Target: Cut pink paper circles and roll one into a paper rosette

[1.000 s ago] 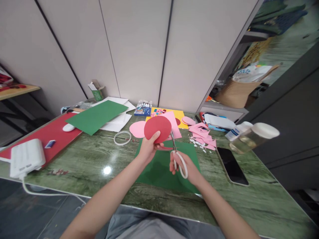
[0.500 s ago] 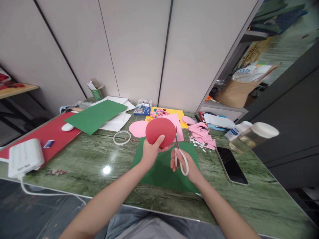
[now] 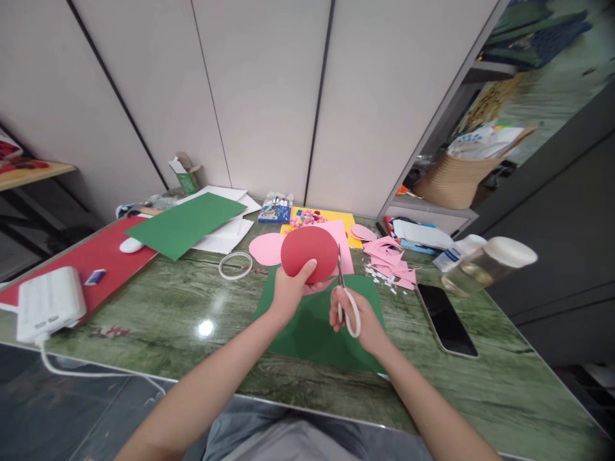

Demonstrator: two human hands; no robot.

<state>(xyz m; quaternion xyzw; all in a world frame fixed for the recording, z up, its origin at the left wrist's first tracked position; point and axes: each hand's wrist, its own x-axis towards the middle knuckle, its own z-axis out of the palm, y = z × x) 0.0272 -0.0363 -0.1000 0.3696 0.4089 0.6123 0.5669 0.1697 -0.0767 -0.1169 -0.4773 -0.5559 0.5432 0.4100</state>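
Your right hand (image 3: pixel 368 325) has its grip wrapped round the scissors (image 3: pixel 356 315); at your twelve o'clock, your left hand (image 3: pixel 289 291) pinches the red disc (image 3: pixel 310 248) near its six o'clock, seemingly leaving the rim free; pink offcuts (image 3: pixel 385 253) lie at one o'clock, presumably out of the way.

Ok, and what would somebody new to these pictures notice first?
Probably the round red paper disc in the left hand, near the middle of the view. Just right of it, the white-handled metal scissors in the right hand stand out. Beneath both hands, a flat green paper sheet lies on the marbled green table.
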